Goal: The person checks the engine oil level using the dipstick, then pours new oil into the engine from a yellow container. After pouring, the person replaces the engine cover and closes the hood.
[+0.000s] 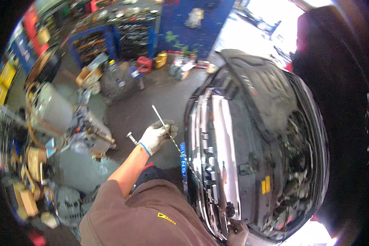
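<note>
My left hand (156, 136), in a pale glove with a blue cuff and darker fingers, is closed around a thin white rod (158, 115) that points up and away. From the same hand a thin, twisted, chain-like strand (175, 144) runs down across the front of a dark car (250, 131) with its hood up. A metal piece with a round end (131, 137) shows beside my left wrist; whether I hold it is unclear. My right hand (237, 233), in a dark glove, is at the near end of the chrome grille (225, 143), fingers curled; what they grip is hidden.
A light-coloured tank (53, 108) with a hose stands to the left, near cardboard boxes (26, 199) and clutter. Farther back are a blue-framed workbench (151, 35), a red canister (144, 64) and a yellow one (160, 60) on the floor. The raised hood (336, 102) fills the right side.
</note>
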